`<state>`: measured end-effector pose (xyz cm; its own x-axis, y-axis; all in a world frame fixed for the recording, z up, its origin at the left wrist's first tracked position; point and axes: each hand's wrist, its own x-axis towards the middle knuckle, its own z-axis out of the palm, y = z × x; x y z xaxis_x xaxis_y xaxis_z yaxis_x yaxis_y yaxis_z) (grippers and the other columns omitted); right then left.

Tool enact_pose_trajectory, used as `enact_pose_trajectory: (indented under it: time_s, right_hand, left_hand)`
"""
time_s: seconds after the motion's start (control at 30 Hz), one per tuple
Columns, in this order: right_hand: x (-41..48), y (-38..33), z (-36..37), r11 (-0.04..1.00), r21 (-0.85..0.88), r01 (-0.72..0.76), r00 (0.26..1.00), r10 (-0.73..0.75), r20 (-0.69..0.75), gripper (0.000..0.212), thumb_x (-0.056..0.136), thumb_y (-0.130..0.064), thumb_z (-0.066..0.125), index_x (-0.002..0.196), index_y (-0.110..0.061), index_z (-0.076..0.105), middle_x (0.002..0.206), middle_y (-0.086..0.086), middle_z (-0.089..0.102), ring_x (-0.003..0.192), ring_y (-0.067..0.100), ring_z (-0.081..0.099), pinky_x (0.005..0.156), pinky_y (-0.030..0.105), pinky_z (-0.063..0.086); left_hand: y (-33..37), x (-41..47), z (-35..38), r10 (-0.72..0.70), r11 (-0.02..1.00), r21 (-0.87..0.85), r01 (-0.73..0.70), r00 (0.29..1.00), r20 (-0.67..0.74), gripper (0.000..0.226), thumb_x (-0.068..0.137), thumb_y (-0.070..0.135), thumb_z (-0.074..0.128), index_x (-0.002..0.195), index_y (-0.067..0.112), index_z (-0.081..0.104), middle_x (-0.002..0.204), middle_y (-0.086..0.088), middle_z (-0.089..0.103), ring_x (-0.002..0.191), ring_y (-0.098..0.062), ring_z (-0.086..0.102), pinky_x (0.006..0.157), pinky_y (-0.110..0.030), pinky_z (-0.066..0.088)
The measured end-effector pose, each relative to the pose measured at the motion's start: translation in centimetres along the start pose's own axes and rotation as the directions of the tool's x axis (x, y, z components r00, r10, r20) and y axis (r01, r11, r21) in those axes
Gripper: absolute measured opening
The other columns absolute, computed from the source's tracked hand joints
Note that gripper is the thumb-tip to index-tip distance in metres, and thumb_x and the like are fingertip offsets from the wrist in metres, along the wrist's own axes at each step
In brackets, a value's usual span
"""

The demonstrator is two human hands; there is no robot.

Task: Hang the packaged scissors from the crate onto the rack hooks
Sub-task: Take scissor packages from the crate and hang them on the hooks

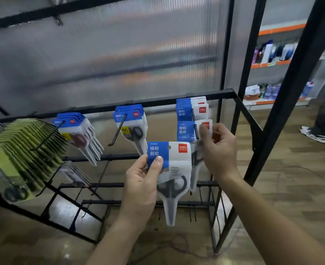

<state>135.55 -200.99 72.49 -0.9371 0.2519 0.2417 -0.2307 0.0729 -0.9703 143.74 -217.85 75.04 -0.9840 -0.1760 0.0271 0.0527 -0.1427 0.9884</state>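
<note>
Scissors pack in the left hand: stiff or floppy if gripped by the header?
Likely semi-stiff: the pack hangs straight from the left hand's pinch on its blue header. Probably bottom-heavy, since the scissors sit low. The glossy film may be slippery.

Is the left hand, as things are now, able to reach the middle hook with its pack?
Probably yes: the left hand holds its pack close to the middle hook, whose front part is bare, with nothing between them.

3 scissor stacks (pixel 131 121) hang from the rack bar (pixel 157 101), card packs (pixel 23 150) leftmost.
</note>
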Motion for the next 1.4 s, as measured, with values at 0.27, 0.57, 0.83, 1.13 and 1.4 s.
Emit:
enact_pose_trajectory:
  time_s: [0.27, 0.57, 0.83, 1.13, 1.4]
  right_hand:
    - [4.5, -1.2, 0.1, 0.959, -0.268, -0.096, 0.989, 0.061, -0.137, 0.026, 0.096, -0.048, 0.065, 0.092, -0.022, 0.063, 0.084, -0.007, 0.064, 0.073, 0.002, 0.061, 0.053, 0.012, 0.041]
    - [0.8, -2.4, -3.4, 0.984, -0.177, 0.001, 0.999, -0.010, -0.046, 0.008, 0.102, -0.036, 0.058, 0.109, -0.032, 0.060, 0.099, -0.013, 0.066, 0.098, 0.007, 0.066, 0.076, 0.023, 0.057]
    - [-2.2, -3.8, -5.3, 0.994, -0.104, 0.045, 0.997, -0.038, 0.072, 0.006, 0.102, -0.025, 0.060, 0.103, -0.021, 0.065, 0.086, -0.008, 0.069, 0.086, -0.001, 0.069, 0.066, 0.018, 0.057]
    - [-4.4, -3.0, -5.4, 0.980, -0.186, 0.063, 0.995, -0.048, 0.084, 0.017, 0.098, -0.020, 0.065, 0.113, -0.029, 0.061, 0.093, -0.011, 0.069, 0.093, -0.001, 0.065, 0.079, 0.019, 0.056]
    - [-5.6, -1.2, -4.0, 0.948, -0.317, 0.024, 0.984, 0.034, 0.176, 0.032, 0.098, -0.024, 0.064, 0.129, -0.027, 0.058, 0.110, -0.015, 0.065, 0.107, 0.003, 0.061, 0.093, 0.034, 0.057]
  left_hand:
    - [-0.1, 0.6, 1.8, 0.027, 0.997, 0.065, -0.032, 0.996, 0.086, 0.011, 0.102, 0.005, 0.056, 0.099, 0.011, 0.065, 0.086, -0.007, 0.077, 0.075, -0.019, 0.074, 0.061, -0.025, 0.057]
    - [0.9, 2.1, 4.5, 0.058, 0.996, 0.062, -0.067, 0.988, 0.144, 0.012, 0.105, 0.019, 0.054, 0.101, 0.010, 0.060, 0.097, -0.009, 0.079, 0.090, -0.023, 0.078, 0.069, -0.030, 0.062]
    - [-0.7, 3.0, 5.4, 0.045, 0.992, 0.107, -0.059, 0.991, 0.127, 0.014, 0.105, 0.018, 0.056, 0.101, 0.006, 0.061, 0.093, -0.012, 0.077, 0.086, -0.025, 0.077, 0.067, -0.032, 0.063]
    - [-1.2, 7.6, 5.9, 0.112, 0.911, 0.396, -0.115, 0.993, 0.030, 0.019, 0.101, 0.033, 0.065, 0.091, 0.018, 0.073, 0.086, -0.006, 0.078, 0.084, -0.032, 0.074, 0.080, -0.058, 0.061]
    - [0.0, 11.6, 6.3, 0.066, 0.698, 0.715, -0.027, 0.997, -0.026, 0.019, 0.099, 0.048, 0.061, 0.100, 0.029, 0.062, 0.097, 0.011, 0.067, 0.087, -0.013, 0.066, 0.083, -0.044, 0.059]
